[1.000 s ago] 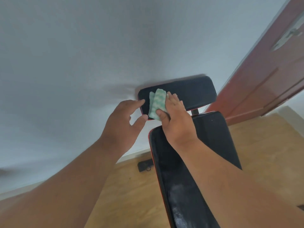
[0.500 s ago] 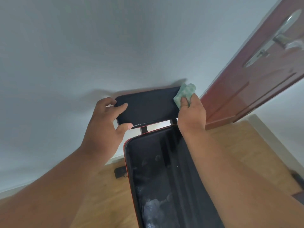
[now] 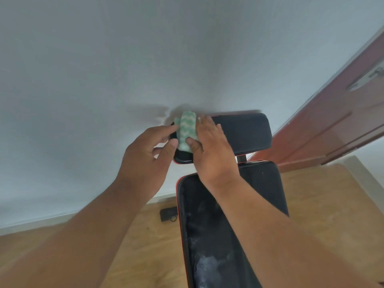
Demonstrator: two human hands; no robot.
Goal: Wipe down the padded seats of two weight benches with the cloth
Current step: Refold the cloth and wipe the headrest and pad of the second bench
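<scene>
A black weight bench with red trim runs away from me; its long back pad (image 3: 209,235) shows whitish smears near the bottom. Beyond it sits the smaller black head pad (image 3: 245,134) by the wall. A green-and-white patterned cloth (image 3: 187,129) lies on the head pad's left end. My right hand (image 3: 212,150) presses the cloth onto the pad, thumb along the cloth's lower edge. My left hand (image 3: 145,161) grips the pad's left edge, thumb below and fingers over the rim. Only one bench is in view.
A pale grey wall (image 3: 145,59) stands directly behind the head pad. A red-brown door (image 3: 336,121) with a metal handle (image 3: 367,80) stands at the right. Wood floor (image 3: 322,194) lies on both sides of the bench, and a small black object (image 3: 168,214) rests by the baseboard.
My right hand has swept the cloth from the head pad's right end back to its left end. My left hand stays at the pad's left edge.
</scene>
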